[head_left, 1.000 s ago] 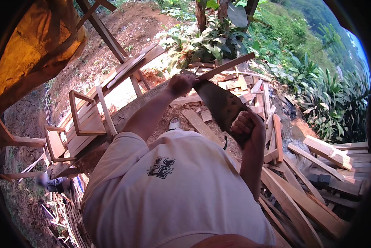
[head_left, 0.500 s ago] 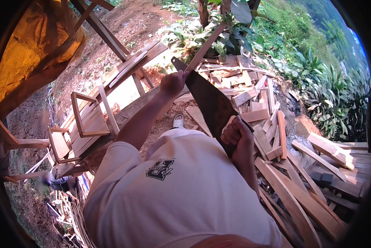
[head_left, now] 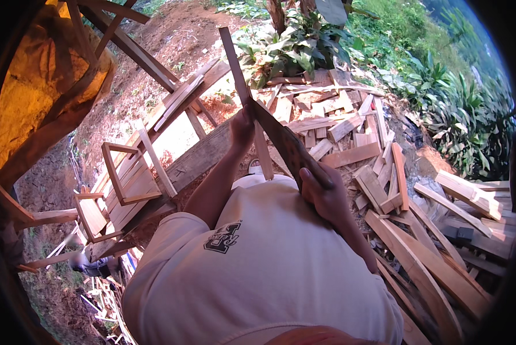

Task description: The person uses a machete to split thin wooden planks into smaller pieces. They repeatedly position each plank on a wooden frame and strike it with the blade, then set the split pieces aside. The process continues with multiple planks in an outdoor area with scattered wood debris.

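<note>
Swung from near-level a second ago to almost upright now: wooden slat [head_left: 243, 86], gripped at mid-length by left hand [head_left: 242, 123], fingers closed around it, top end pointing away toward the plants [head_left: 292, 46], lower end running down just above the lap. Raised and brought in against the slat: broad machete blade [head_left: 287, 146], dark and rust-flecked, tip meeting the slat just beside the left hand, handle hidden inside right hand [head_left: 324, 192], fist closed tight around it. Edge set along one side of the slat, apparently for trimming or shaving; no clear cut face or fresh chips on the slat to be made out at this size, so trimming judged early or mid-way on this piece. Ahead and to the right: large heap of cut boards and offcuts [head_left: 350, 132] spread over the ground, suggesting much stock handled or awaiting work; cannot tell which pieces are finished. To the left: long plank [head_left: 200, 161] lying as a rough table, with assembled wooden frames [head_left: 128, 181] resembling chair parts stacked beside it, suggesting finished assemblies. White T-shirt [head_left: 264, 270] filling the lower view. Orange tarpaulin [head_left: 33, 92] at far left over bare red soil.
</note>
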The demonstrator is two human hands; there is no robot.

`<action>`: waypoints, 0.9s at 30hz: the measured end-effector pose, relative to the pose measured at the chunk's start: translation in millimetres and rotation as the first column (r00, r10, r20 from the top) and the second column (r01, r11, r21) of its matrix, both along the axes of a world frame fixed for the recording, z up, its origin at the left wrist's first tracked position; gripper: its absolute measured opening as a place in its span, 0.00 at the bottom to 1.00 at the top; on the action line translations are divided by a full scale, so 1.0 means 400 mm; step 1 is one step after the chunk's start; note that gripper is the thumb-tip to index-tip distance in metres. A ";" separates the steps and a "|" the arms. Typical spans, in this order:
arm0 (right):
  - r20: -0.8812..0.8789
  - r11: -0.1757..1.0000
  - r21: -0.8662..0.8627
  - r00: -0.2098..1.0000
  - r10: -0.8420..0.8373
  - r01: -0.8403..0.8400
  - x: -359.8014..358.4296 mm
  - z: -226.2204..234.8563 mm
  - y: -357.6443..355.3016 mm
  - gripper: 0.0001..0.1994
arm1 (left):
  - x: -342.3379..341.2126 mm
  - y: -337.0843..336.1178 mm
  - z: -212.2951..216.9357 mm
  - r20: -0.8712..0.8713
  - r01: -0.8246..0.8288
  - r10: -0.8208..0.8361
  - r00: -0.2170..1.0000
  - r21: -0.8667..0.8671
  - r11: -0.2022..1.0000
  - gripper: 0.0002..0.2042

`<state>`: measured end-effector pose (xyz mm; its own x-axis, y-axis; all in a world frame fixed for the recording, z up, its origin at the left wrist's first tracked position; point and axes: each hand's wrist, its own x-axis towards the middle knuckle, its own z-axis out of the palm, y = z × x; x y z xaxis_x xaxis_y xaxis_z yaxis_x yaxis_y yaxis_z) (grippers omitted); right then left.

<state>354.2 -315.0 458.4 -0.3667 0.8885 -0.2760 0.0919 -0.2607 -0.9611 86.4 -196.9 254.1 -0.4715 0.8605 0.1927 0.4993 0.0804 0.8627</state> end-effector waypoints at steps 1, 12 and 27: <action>-0.050 0.997 -0.077 0.999 -0.008 0.004 -0.002 -0.002 0.003 0.16 | -0.002 -0.003 0.000 -0.017 0.000 -0.001 1.000 -0.026 1.000 0.29; 0.187 0.977 0.136 0.972 0.139 -0.166 -0.013 0.021 0.006 0.15 | -0.236 0.123 0.139 0.327 -0.304 0.229 0.917 0.200 0.931 0.17; -0.165 0.985 -0.153 0.984 0.059 -0.085 0.005 -0.021 -0.027 0.16 | -0.262 0.239 0.413 0.758 0.205 -0.280 0.590 0.195 0.959 0.26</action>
<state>356.3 -325.7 450.1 -0.4790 0.8076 -0.3441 -0.0351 -0.4093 -0.9117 -18.5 -101.5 419.4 -0.2526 0.9651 -0.0694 -0.3632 -0.0281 0.9313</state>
